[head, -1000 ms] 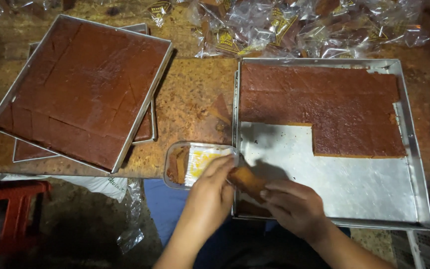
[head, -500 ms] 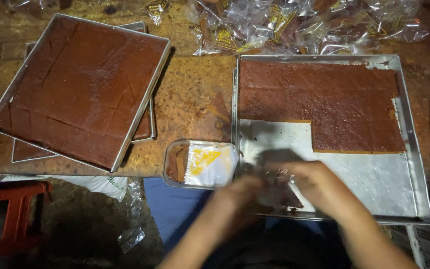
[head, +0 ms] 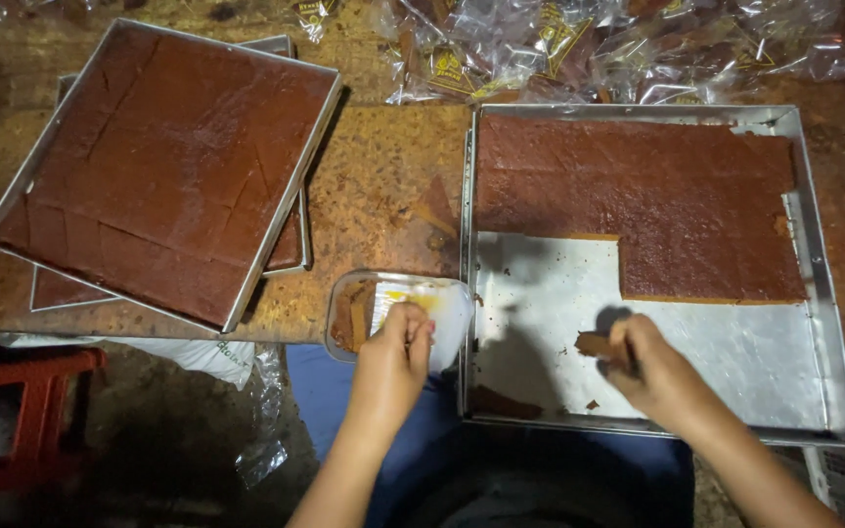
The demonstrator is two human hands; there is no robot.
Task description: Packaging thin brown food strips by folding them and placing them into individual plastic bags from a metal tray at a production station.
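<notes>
Left hand (head: 390,362) pinches the clear tub (head: 398,315) at the bench (head: 383,196) edge. Right hand (head: 652,372), grip closed on a brown piece (head: 596,344), over my tray (head: 540,293).

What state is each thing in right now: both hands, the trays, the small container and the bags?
Left hand: fingers pinched over the small plastic container.
Right hand: closed on a brown piece.
Brown piece: held just above the tray floor.
Small plastic container: open, one brown piece inside.
Right tray: partly emptied, slab cut away.
Left trays: stacked, top slab whole, scored.
Plastic bags: piled, crumpled.
</notes>
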